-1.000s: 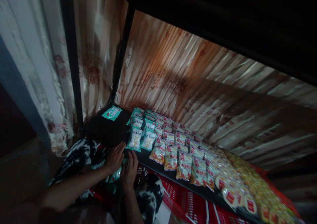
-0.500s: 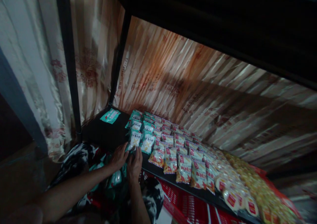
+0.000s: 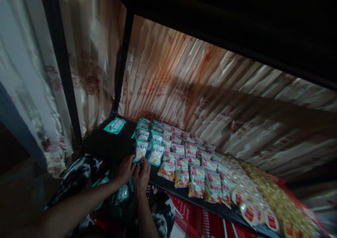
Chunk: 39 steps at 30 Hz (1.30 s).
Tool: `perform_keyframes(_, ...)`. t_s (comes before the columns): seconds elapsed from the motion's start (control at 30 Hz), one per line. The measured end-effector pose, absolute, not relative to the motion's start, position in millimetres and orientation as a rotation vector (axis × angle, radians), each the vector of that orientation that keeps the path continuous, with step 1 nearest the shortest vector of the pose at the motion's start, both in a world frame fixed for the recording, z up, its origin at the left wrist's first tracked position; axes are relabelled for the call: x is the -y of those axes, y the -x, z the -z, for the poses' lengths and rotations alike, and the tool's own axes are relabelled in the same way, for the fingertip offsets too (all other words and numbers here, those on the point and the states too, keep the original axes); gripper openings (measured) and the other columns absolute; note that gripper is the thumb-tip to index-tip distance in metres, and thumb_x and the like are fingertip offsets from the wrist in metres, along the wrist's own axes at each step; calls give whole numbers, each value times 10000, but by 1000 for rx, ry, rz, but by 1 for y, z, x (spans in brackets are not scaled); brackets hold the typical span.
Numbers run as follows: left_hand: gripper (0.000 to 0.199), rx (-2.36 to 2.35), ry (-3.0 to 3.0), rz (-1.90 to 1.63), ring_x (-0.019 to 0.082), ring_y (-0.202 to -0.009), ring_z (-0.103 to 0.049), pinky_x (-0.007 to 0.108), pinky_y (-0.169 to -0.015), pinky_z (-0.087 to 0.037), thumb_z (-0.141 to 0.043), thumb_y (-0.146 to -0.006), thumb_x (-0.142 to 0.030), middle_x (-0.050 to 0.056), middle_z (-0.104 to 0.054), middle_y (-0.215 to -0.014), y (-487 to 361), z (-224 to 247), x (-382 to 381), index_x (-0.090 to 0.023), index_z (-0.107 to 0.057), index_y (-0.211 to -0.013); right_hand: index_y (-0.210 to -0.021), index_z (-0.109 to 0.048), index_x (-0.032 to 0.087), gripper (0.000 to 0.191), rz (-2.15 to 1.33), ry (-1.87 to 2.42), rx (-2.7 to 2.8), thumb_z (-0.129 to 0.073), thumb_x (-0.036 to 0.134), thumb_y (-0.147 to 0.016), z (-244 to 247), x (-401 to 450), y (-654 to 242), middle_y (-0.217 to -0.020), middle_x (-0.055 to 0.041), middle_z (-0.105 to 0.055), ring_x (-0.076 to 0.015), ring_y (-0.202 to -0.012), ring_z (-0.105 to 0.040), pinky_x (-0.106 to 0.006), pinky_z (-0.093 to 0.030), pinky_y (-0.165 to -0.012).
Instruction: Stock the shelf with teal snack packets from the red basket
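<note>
Largest in my view is the pleated cream-and-brown fabric curtain [image 3: 197,83], from eleven to three o'clock; below it runs the flat black shelf [image 3: 110,148]. White-and-orange plastic snack packets [image 3: 197,182] fill five o'clock; I'd hold the right wrist clear of them. My left hand [image 3: 126,169] and right hand [image 3: 142,176], near seven o'clock, meet at the near end of a puffy teal-and-white plastic packet [image 3: 141,147] on the shelf. Each grip has its fingers curled close together; I cannot tell whether either pinches the packet. Light, even pressure from both sides should serve best, I judge, so it doesn't crumple or ride onto the matching teal-and-white packet [image 3: 156,154] just beside it, toward six o'clock. A lone flat teal packet with a white label [image 3: 115,125] lies near nine o'clock, well apart.
</note>
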<state>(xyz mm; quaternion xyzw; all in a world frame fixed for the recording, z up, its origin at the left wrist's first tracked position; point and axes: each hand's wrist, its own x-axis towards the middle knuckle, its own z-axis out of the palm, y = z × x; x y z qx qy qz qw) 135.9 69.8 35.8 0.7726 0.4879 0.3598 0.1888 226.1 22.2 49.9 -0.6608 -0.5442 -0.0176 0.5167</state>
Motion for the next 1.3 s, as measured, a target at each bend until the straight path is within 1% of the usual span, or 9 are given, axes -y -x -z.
perform_keyframes(0.1,323,-1380,-2160,-998,234,-1064,-599,403,-908,-497,-428,-845,-218,125,-639,-1121,-137,-38,-73,-154,-528,-1145,-1234,-483,137,372,49,1596,1320,-368,282,-911,-54,-24,-226,-1152,-161,-553,-230,-1068,-530,-413,-452,-900)
perform_keyframes(0.33,323,-1336,-2168,-1058,222,-1064,-587,410,-923,-481,-406,-853,-223,99,-631,-1123,-138,-47,-87,-187,-522,-1152,-1240,-484,148,378,64,1608,1295,-342,283,-917,-55,-35,-225,-1146,-155,-545,-232,-1076,-518,-425,-449,-900)
perform_keyframes(0.6,333,-1315,-2206,-998,223,-1093,-570,409,-931,-478,-418,-858,-233,100,-616,-1153,-135,-42,-95,-194,-510,-1176,-1223,-497,143,366,79,1613,1330,-334,257,-916,-49,-42,-226,-1153,-161,-523,-223,-1081,-513,-413,-454,-898)
perform_keyframes(0.8,327,-1300,-2206,-1003,224,-1115,-556,408,-952,-466,-401,-866,-237,115,-608,-1166,-134,-42,-99,-166,-512,-1165,-1209,-523,155,356,87,1629,1355,-347,251,-915,-48,-41,-227,-1197,-158,-510,-227,-1138,-484,-429,-439,-932)
perform_keyframes(0.93,316,-1304,-2211,-1003,229,-1118,-555,417,-956,-463,-388,-874,-254,110,-610,-1169,-135,-40,-103,-174,-517,-1152,-1224,-514,152,358,88,1649,1368,-349,233,-916,-48,-40,-227,-1229,-160,-497,-225,-1168,-470,-425,-434,-946)
perform_keyframes(1.1,334,-1295,-2200,-1003,226,-1113,-559,403,-961,-461,-367,-900,-307,125,-617,-1153,-135,-40,-106,-152,-519,-1155,-1221,-519,150,356,115,1655,1387,-357,217,-912,-46,-41,-227,-1256,-163,-485,-229,-1191,-455,-428,-439,-946)
perform_keyframes(1.3,363,-1341,-2207,-933,219,-1112,-564,390,-950,-466,-355,-918,-360,115,-622,-1154,-134,-43,-105,-157,-513,-1174,-1233,-511,158,355,80,1684,1409,-374,207,-909,-45,-42,-226,-1272,-153,-484,-223,-1204,-447,-427,-428,-964)
